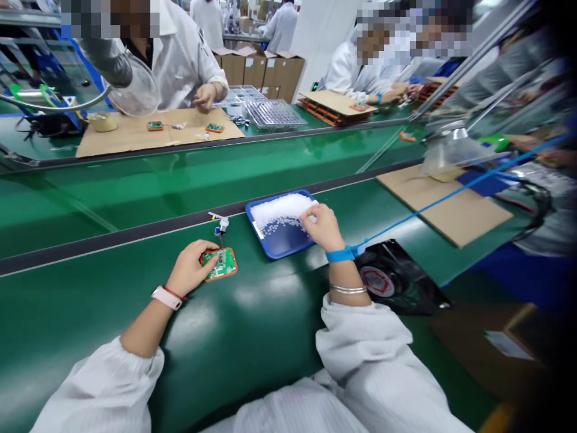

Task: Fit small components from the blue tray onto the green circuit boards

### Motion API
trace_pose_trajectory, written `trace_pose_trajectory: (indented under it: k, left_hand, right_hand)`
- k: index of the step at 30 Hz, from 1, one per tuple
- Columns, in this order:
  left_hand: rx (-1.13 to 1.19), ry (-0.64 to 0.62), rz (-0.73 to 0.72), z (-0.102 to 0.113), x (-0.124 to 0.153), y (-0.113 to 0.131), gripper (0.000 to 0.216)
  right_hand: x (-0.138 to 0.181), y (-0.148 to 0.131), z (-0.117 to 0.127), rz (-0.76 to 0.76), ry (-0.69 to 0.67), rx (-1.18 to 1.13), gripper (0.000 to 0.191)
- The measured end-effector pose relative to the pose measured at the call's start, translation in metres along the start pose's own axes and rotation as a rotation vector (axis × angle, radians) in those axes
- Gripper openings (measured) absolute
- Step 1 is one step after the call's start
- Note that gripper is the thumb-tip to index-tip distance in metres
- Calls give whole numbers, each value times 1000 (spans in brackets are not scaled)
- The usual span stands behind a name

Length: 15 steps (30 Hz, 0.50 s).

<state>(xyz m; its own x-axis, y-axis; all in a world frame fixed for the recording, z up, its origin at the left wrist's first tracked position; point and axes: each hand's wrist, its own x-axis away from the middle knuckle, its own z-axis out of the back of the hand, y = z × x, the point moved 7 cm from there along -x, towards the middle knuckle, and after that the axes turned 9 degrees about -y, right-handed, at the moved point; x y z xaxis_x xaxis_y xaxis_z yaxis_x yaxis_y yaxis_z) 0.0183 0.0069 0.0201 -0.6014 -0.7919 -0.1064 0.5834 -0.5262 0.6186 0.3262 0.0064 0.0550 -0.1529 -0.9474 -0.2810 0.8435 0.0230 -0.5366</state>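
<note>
The left hand presses its fingers on the circuit board lying on the green surface; the right hand pinches into white beads in the blue tray. A careless pinch could scatter beads.

One head-worn camera looks forward and down across a green bench, close over the person's own forearms at 6 o'clock. Co-workers sit far off at 11 and 1 o'clock. No second view.
</note>
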Motion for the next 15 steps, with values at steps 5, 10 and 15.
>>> trace_pose_trajectory:
  k: [5,10,15]
  left_hand:
    - [1,-1,11,-1,-1,-3,21]
    - [-33,-22,25,-2,-2,-4,23]
    - [-44,-30,13,-2,-2,-2,24]
  right_hand:
    - [0,50,-15,-123,-217,184,14]
    - [3,46,-27,-175,-166,280,16]
    - [3,44,-28,-154,-165,284,15]
